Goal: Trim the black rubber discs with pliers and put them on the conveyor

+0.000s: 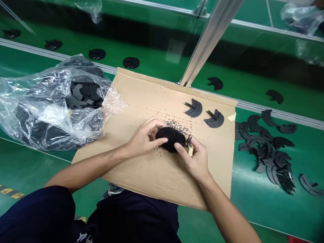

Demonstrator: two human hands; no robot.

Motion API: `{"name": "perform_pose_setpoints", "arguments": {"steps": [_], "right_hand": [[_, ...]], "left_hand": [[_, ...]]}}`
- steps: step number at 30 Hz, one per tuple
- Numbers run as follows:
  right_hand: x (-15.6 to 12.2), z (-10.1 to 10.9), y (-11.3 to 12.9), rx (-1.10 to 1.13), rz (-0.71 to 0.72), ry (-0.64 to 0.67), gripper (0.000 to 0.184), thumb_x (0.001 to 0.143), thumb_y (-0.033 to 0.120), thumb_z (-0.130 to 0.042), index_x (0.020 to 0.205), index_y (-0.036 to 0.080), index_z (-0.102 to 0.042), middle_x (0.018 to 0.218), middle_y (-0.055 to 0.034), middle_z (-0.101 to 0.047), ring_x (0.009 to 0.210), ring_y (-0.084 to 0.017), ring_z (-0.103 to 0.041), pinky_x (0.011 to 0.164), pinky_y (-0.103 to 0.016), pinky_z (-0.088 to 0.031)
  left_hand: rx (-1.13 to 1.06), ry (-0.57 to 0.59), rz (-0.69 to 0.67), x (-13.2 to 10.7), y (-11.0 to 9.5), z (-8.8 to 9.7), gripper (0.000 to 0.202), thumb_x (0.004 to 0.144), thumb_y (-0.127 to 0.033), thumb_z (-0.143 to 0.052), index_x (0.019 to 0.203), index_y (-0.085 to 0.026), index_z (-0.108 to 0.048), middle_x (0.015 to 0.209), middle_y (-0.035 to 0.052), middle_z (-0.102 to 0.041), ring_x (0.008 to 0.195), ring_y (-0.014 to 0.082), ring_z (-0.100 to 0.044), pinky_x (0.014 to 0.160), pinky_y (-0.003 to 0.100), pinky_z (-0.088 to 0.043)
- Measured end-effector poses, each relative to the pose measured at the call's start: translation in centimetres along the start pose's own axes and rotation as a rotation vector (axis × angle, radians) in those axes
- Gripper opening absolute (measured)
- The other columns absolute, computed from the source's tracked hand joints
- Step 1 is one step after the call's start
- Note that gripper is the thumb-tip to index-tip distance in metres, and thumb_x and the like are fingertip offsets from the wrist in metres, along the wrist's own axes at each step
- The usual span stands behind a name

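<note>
Above the cardboard sheet [154,179], both hands hold a stack of flat black rounded plastic pieces [170,137]. My left hand [143,137] grips its left end, the thumb over the near face and the fingers behind. At the other end my right hand [198,160] presses its thumb against the pieces. Small cutters [189,145] with pale handles are tucked in the right hand, jaws pointing up. Tiny black scraps [177,125] lie scattered on the cardboard just behind the stack. My right hand's curled fingers are partly hidden.
A clear plastic bag [50,111] of black pieces stands at left. Two fanned crescent stacks [215,118] lie on the cardboard's back right. Loose crescents [263,141] are heaped on the green table at right. A metal post [210,40] and glass panel stand behind.
</note>
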State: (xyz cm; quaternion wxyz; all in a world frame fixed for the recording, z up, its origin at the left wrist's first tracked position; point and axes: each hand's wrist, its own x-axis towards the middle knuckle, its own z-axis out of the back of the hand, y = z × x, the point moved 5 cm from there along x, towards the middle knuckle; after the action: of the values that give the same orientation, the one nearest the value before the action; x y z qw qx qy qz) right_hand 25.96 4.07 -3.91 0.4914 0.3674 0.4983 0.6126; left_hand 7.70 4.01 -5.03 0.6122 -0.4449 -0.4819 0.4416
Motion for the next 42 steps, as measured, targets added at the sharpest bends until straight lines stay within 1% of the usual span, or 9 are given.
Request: {"name": "perform_pose_setpoints", "arguments": {"steps": [8, 14, 18, 23, 26, 30, 33, 37, 42], "right_hand": [[0.0, -0.1, 0.6, 0.007, 0.058, -0.026, 0.016, 0.086, 0.034, -0.07, 0.084, 0.021, -0.06, 0.068, 0.0039, -0.052, 0.059, -0.011, -0.043, 0.057, -0.024, -0.041], [-0.2, -0.1, 0.9, -0.054, 0.111, -0.038, 0.014, 0.087, 0.031, -0.069, 0.083, 0.021, -0.059, 0.066, 0.005, -0.051, 0.057, -0.01, -0.042, 0.056, -0.024, -0.042], [-0.2, 0.1, 1.0, -0.12, 0.182, -0.043, 0.012, 0.088, 0.031, -0.07, 0.088, 0.021, -0.063, 0.071, 0.0031, -0.059, 0.061, -0.012, -0.051, 0.059, -0.025, -0.046], [-0.2, 0.6, 1.9, -0.274, 0.386, -0.088, 0.021, 0.087, 0.026, -0.072, 0.106, 0.022, -0.067, 0.097, -0.0052, -0.072, 0.08, -0.017, -0.066, 0.072, -0.032, -0.055], [-0.4, 0.2, 2.3, -0.328, 0.52, -0.029, 0.015, 0.087, 0.017, -0.069, 0.102, 0.021, -0.068, 0.093, -0.0061, -0.073, 0.083, -0.018, -0.069, 0.073, -0.033, -0.057], [-0.9, 0.0, 2.3, -0.287, 0.613, -0.029, 0.019, 0.086, 0.008, -0.067, 0.099, 0.023, -0.067, 0.089, -0.0054, -0.074, 0.082, -0.019, -0.071, 0.071, -0.034, -0.059], [-1.2, 0.1, 2.1, -0.259, 0.638, -0.069, 0.027, 0.083, 0.006, -0.071, 0.102, 0.024, -0.068, 0.093, -0.0055, -0.075, 0.083, -0.019, -0.072, 0.072, -0.034, -0.06], [-1.3, 0.0, 1.8, -0.224, 0.659, -0.051, 0.028, 0.082, 0.007, -0.072, 0.103, 0.025, -0.069, 0.095, -0.0052, -0.076, 0.083, -0.019, -0.073, 0.072, -0.033, -0.061], [-1.4, -0.1, 1.8, -0.227, 0.652, -0.05, 0.027, 0.082, 0.007, -0.071, 0.102, 0.024, -0.069, 0.095, -0.0048, -0.077, 0.084, -0.019, -0.074, 0.073, -0.033, -0.061]], "left_hand": [[0.054, 0.061, 0.055, -0.3, 0.7, -0.4, 0.029, 0.089, -0.032, -0.07, 0.114, -0.018, -0.064, 0.096, 0.0044, -0.066, 0.084, 0.014, -0.062, 0.069, 0.022, -0.053], [-0.004, 0.086, 0.058, -0.3, 0.9, -0.8, 0.03, 0.091, -0.029, -0.067, 0.118, -0.017, -0.062, 0.095, 0.004, -0.068, 0.081, 0.0125, -0.064, 0.068, 0.02, -0.054], [0.06, 0.088, -0.087, 0.0, -0.2, -0.3, 0.025, 0.092, -0.026, -0.066, 0.115, -0.016, -0.064, 0.102, 0.0061, -0.071, 0.09, 0.0138, -0.068, 0.077, 0.023, -0.056], [0.316, 0.156, -0.318, -0.2, -2.0, -0.3, 0.021, 0.093, -0.018, -0.064, 0.113, -0.015, -0.067, 0.103, 0.0075, -0.072, 0.095, 0.0148, -0.068, 0.085, 0.028, -0.057], [0.397, 0.18, -0.403, -0.5, -2.4, -0.7, 0.025, 0.093, -0.015, -0.062, 0.117, -0.015, -0.066, 0.104, 0.0084, -0.073, 0.094, 0.015, -0.069, 0.083, 0.028, -0.057], [0.332, 0.086, -0.38, -0.3, -2.4, -0.3, 0.025, 0.089, -0.021, -0.072, 0.114, -0.017, -0.069, 0.099, 0.0061, -0.076, 0.088, 0.014, -0.069, 0.08, 0.028, -0.057], [0.206, 0.043, -0.399, -0.1, -2.6, 0.0, 0.024, 0.087, -0.03, -0.076, 0.107, -0.018, -0.072, 0.1, 0.0069, -0.077, 0.093, 0.0152, -0.071, 0.085, 0.03, -0.058], [0.151, 0.053, -0.461, -0.3, -3.0, -0.2, 0.03, 0.089, -0.031, -0.073, 0.115, -0.017, -0.071, 0.098, 0.0089, -0.078, 0.091, 0.0155, -0.072, 0.083, 0.03, -0.06], [0.184, 0.06, -0.51, -0.5, -3.4, -0.1, 0.024, 0.093, -0.026, -0.068, 0.115, -0.016, -0.072, 0.097, 0.01, -0.078, 0.087, 0.0153, -0.073, 0.08, 0.03, -0.06]]}}
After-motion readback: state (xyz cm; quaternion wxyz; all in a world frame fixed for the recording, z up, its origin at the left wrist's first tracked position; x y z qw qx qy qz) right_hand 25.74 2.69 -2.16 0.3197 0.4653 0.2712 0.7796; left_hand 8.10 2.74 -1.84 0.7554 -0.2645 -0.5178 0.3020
